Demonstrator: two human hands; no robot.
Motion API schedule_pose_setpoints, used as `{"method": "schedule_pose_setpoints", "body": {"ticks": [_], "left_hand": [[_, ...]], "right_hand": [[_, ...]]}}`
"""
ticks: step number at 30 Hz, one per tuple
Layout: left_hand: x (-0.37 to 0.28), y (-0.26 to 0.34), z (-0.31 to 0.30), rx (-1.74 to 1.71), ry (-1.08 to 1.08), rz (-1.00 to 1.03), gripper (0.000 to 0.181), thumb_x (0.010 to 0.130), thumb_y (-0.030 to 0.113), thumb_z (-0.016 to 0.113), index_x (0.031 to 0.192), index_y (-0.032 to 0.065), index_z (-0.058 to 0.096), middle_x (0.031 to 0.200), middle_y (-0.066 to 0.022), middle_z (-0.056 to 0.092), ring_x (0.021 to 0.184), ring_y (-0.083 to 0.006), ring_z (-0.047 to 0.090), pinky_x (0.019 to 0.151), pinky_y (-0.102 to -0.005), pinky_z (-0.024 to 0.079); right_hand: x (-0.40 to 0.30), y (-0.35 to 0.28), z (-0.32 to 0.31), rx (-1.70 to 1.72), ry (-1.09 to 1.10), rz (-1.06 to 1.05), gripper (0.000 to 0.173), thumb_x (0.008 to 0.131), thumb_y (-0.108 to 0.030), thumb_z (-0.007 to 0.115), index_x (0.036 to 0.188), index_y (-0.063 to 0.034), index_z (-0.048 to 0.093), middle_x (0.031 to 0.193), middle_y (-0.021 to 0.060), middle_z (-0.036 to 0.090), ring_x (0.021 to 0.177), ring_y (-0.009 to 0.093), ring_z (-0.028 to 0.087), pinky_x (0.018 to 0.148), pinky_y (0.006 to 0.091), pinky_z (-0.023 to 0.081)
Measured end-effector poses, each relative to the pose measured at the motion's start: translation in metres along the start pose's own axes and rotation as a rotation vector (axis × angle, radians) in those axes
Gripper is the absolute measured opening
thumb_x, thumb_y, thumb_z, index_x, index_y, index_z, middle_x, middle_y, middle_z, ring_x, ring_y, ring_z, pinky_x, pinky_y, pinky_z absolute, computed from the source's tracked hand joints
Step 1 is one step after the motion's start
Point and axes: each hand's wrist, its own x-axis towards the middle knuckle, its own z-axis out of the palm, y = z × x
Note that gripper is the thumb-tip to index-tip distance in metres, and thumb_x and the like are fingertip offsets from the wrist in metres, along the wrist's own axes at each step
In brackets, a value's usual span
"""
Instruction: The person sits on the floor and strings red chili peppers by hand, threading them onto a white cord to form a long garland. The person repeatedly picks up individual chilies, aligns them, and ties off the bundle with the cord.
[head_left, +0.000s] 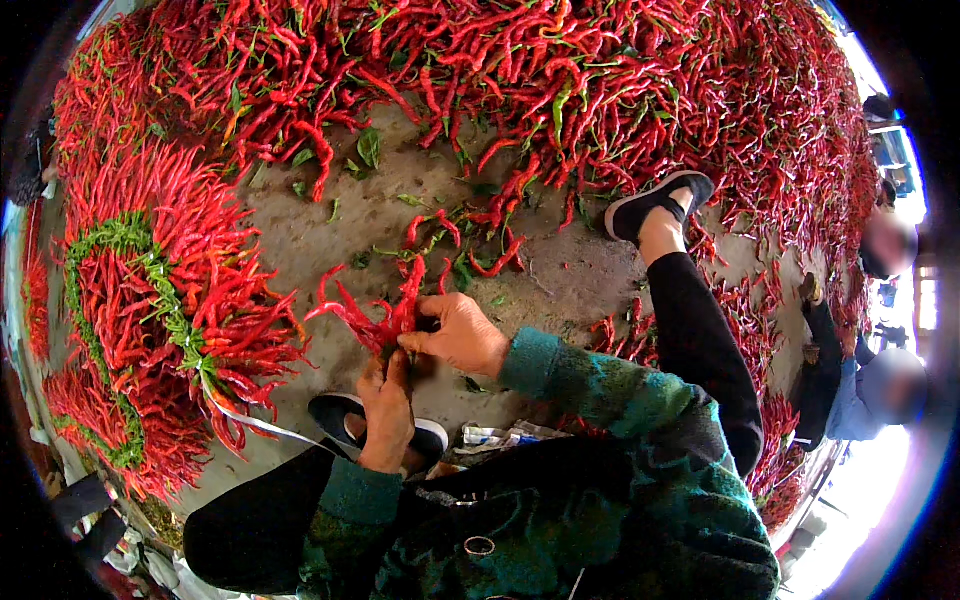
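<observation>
My left hand (386, 409) grips a small bunch of red chili peppers (375, 315) by the stem end, the tips fanning up and away from me. At the bunch's right side my right hand (459, 334) has its thumb and forefinger on one of the peppers, close above the left hand. The stems are mostly hidden by my fingers. To the left lies a long garland of red chilies (232, 300), its green stems (172, 300) bound in a winding row. A white string (270, 427) runs from the garland's near end towards my left leg.
A large heap of loose red chilies (480, 45) spreads across the far side and right. Stray chilies (495, 262) and green leaves (369, 148) lie on the concrete floor (300, 232). My right shoe (660, 202) rests against the heap. Other people (862, 397) sit at the right edge.
</observation>
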Motion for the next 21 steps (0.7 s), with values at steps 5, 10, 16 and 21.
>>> {"method": "schedule_pose_setpoints", "body": {"ticks": [5, 10, 16, 21], "left_hand": [[0.001, 0.0, -0.006, -0.17, -0.037, -0.223, 0.018, 0.088, 0.01, 0.052, 0.102, 0.0, 0.052, 0.089, -0.006, 0.059, 0.077, -0.0146, 0.057, 0.066, -0.0268, 0.049], [0.002, 0.009, 0.001, -0.342, -0.118, -0.321, 0.017, 0.088, 0.009, 0.051, 0.103, 0.0003, 0.051, 0.087, -0.0077, 0.059, 0.072, -0.0166, 0.058, 0.06, -0.0286, 0.05], [0.0, 0.023, 0.002, -0.161, -0.009, -0.153, 0.009, 0.088, 0.012, 0.05, 0.086, 0.0035, 0.05, 0.076, -0.0065, 0.053, 0.056, -0.0128, 0.044, 0.051, -0.0293, 0.041], [0.008, 0.02, -0.001, 0.04, 0.084, 0.038, 0.014, 0.088, 0.014, 0.053, 0.078, 0.0061, 0.046, 0.07, -0.0051, 0.05, 0.051, -0.0113, 0.038, 0.047, -0.0289, 0.036]], "right_hand": [[0.006, 0.011, 0.01, -0.152, 0.147, -0.051, 0.024, 0.068, -0.016, 0.07, 0.076, 0.0035, 0.058, 0.064, 0.0153, 0.055, 0.06, 0.02, 0.054, 0.056, 0.035, 0.044], [0.015, 0.011, 0.002, -0.162, 0.073, 0.031, 0.024, 0.075, -0.017, 0.068, 0.078, 0.0041, 0.057, 0.062, 0.007, 0.055, 0.059, 0.009, 0.051, 0.053, 0.0302, 0.044], [0.048, 0.012, -0.043, -0.503, 0.246, -0.224, 0.018, 0.072, -0.016, 0.066, 0.082, -0.0017, 0.062, 0.07, 0.0136, 0.062, 0.064, 0.022, 0.061, 0.059, 0.0326, 0.049], [0.087, 0.007, -0.174, -1.459, 0.599, -0.11, 0.044, 0.066, -0.004, 0.06, 0.109, -0.0122, 0.054, 0.096, 0.0202, 0.044, 0.071, 0.036, 0.055, 0.057, 0.0463, 0.045]]}}
